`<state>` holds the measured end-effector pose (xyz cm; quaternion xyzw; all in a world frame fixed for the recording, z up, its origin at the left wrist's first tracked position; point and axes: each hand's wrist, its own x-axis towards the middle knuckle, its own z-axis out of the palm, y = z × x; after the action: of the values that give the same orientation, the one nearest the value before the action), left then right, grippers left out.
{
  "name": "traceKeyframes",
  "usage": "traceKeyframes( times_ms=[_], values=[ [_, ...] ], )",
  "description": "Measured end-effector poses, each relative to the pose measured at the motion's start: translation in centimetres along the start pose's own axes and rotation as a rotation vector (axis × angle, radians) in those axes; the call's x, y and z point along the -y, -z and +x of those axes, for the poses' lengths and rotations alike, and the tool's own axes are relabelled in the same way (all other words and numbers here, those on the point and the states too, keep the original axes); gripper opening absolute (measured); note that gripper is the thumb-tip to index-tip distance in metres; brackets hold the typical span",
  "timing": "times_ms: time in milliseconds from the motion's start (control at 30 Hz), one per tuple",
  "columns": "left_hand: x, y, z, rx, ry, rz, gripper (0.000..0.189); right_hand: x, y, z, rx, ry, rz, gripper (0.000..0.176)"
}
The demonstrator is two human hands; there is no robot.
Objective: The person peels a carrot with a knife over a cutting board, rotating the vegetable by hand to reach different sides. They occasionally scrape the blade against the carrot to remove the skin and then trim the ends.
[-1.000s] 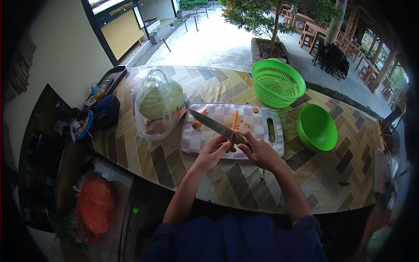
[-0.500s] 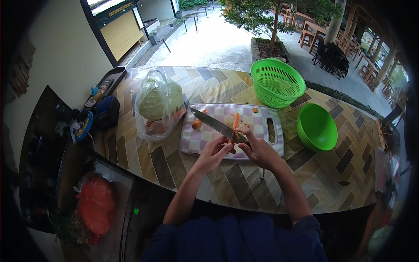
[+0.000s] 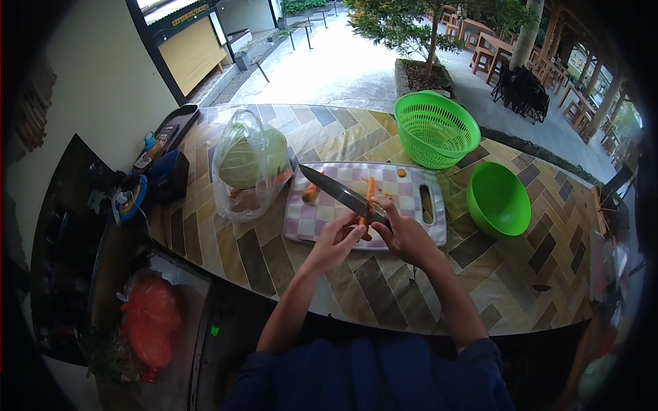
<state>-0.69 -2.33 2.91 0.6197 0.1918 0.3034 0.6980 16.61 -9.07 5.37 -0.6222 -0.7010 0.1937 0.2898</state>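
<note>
My right hand [image 3: 404, 235] grips the handle of a large knife [image 3: 337, 194], whose blade points up and to the left. My left hand [image 3: 336, 241] holds the lower end of a carrot [image 3: 371, 188], and the blade crosses over it. Both hands are above the front edge of a pink and white checked cutting board [image 3: 301, 222]. On the board lie another carrot piece [image 3: 310, 193] at the left, a small round orange piece [image 3: 401, 172] near the back, and some thin peelings around the held carrot.
Left of the board stands a clear plastic bag [image 3: 250, 168] with a cabbage. A green colander [image 3: 436, 130] and a green bowl [image 3: 498, 200] are at the right. Dark devices [image 3: 164, 178] sit at the table's left edge; a red bag [image 3: 152, 318] lies lower left.
The knife blade has shifted slightly and its flat is turned a little differently. Both hands stay in nearly the same place, still holding the carrot and knife.
</note>
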Motion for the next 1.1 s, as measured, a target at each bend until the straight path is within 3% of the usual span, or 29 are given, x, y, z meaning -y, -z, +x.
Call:
traceKeyframes(
  times_ms=[300,500,700,867,1000,1100],
  values=[
    [0.0,-0.4,-0.1,0.017,-0.024,-0.018,0.04,-0.5,-0.2,0.2,-0.075,0.063,0.027,0.037],
    [0.6,0.1,0.0,0.015,0.008,-0.028,0.042,-0.7,0.2,0.2,-0.066,0.102,0.217,0.044],
    [0.8,0.8,0.2,0.074,0.035,-0.076,0.045,-0.4,1.0,-0.2,0.112,0.0,0.174,0.047],
    [1.3,1.5,0.5,0.132,0.078,-0.209,0.05,0.4,1.4,-0.3,0.068,0.043,0.241,0.047],
    [1.0,1.5,0.5,0.07,0.131,-0.374,0.051,-0.1,1.1,-0.2,-0.06,0.091,0.292,0.047],
    [0.7,1.4,0.7,0.027,0.134,-0.468,0.051,0.8,2.5,-0.3,-0.043,-0.136,0.335,0.047]
  ],
)
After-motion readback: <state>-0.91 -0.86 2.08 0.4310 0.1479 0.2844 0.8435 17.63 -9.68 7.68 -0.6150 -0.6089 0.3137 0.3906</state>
